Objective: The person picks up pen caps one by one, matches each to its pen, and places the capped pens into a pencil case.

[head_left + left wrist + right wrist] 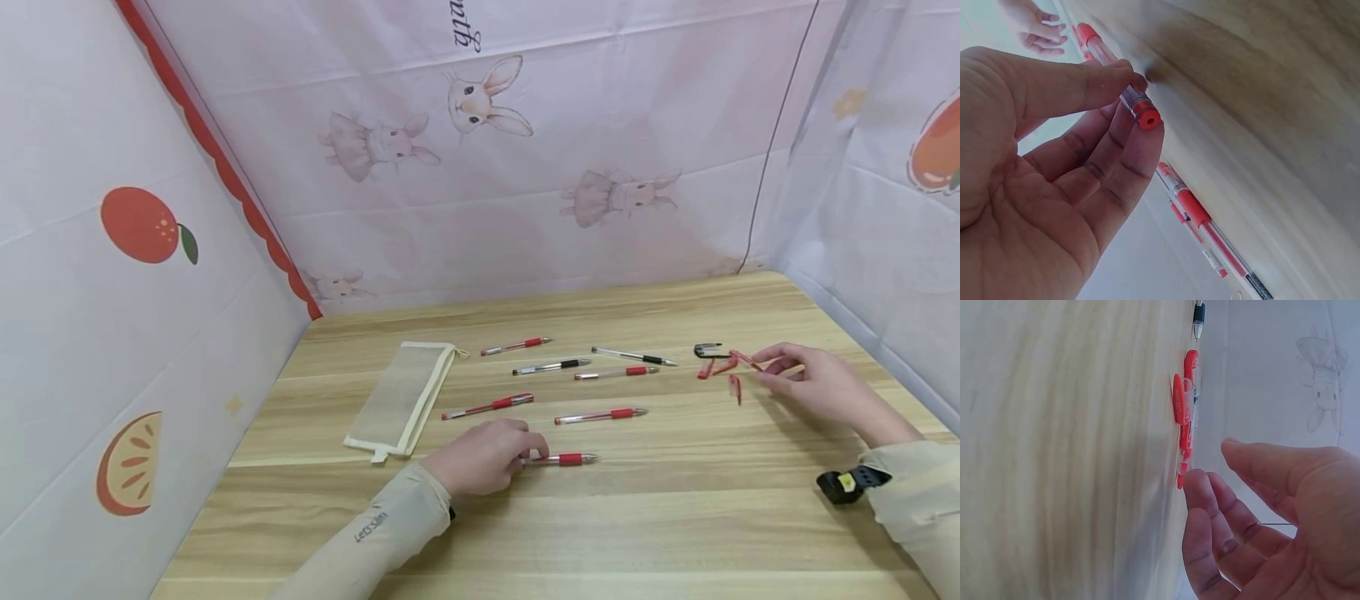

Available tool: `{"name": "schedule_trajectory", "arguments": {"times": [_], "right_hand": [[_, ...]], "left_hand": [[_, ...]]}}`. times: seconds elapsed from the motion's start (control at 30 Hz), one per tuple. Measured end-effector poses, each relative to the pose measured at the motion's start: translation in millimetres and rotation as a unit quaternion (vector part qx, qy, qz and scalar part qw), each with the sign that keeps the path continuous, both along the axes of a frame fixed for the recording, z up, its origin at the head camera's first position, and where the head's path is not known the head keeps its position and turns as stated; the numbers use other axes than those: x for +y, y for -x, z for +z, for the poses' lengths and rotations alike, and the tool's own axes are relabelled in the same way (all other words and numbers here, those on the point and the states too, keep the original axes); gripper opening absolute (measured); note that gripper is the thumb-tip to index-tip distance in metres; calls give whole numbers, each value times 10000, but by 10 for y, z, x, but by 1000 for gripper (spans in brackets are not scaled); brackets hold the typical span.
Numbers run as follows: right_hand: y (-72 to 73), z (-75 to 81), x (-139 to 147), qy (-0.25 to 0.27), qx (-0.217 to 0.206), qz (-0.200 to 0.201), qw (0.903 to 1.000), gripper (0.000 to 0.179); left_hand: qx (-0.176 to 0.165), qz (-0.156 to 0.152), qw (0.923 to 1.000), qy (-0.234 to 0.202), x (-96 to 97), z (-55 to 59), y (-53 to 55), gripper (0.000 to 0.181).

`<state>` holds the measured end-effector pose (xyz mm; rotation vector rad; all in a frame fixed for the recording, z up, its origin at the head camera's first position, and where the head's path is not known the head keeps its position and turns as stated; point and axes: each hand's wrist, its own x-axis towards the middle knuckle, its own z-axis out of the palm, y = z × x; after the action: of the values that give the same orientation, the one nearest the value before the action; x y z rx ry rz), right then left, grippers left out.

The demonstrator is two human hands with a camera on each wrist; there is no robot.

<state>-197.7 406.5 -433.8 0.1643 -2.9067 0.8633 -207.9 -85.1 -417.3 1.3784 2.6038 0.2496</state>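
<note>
My left hand (pixel 483 458) pinches the rear end of a red gel pen (pixel 570 459) between thumb and fingers, low over the table. In the left wrist view the pen's red end plug (pixel 1149 119) points toward the camera. At the right, my right hand (pixel 821 387) is beside a small group of red pen caps (pixel 725 364). Its thumb and fingers stand apart with nothing visible between them in the right wrist view, the fingertips close to a red cap (pixel 1178 400). Black pen caps (pixel 707 351) lie just behind, and another red cap (pixel 736 387) lies nearer.
Several red pens (pixel 611 416) and two black pens (pixel 551 367) lie spread across the middle of the wooden table (pixel 600 533). A cream-edged mesh pouch (pixel 397 400) lies flat at the left. Printed cloth walls (pixel 525 250) enclose the back and sides.
</note>
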Motion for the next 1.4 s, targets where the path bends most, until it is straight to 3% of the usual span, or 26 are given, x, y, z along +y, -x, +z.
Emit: {"name": "schedule_trajectory", "arguments": {"times": [0.27, 0.53, 0.83, 1.0, 1.17, 1.4], "right_hand": [[54, -33, -11, -287, 112, 378, 9988, 26], [86, -68, -79, -602, 191, 641, 9959, 24], [114, -78, -141, -689, 121, 834, 9941, 28], [123, -94, -160, -805, 128, 908, 9925, 30], [129, -98, -180, -912, 313, 1013, 9902, 28], [97, -115, -202, -1060, 674, 1046, 9865, 26]], "left_hand": [[-145, 125, 9998, -85, -16, 57, 44, 39], [2, 3, 9988, -483, -66, 168, 82, 48], [-203, 309, 9978, -550, -145, 232, 92, 45], [-209, 273, 9976, -607, -197, 255, 132, 40], [-228, 199, 9968, -743, -277, 299, 160, 42], [-443, 335, 9927, -1066, -382, 331, 190, 43]]}}
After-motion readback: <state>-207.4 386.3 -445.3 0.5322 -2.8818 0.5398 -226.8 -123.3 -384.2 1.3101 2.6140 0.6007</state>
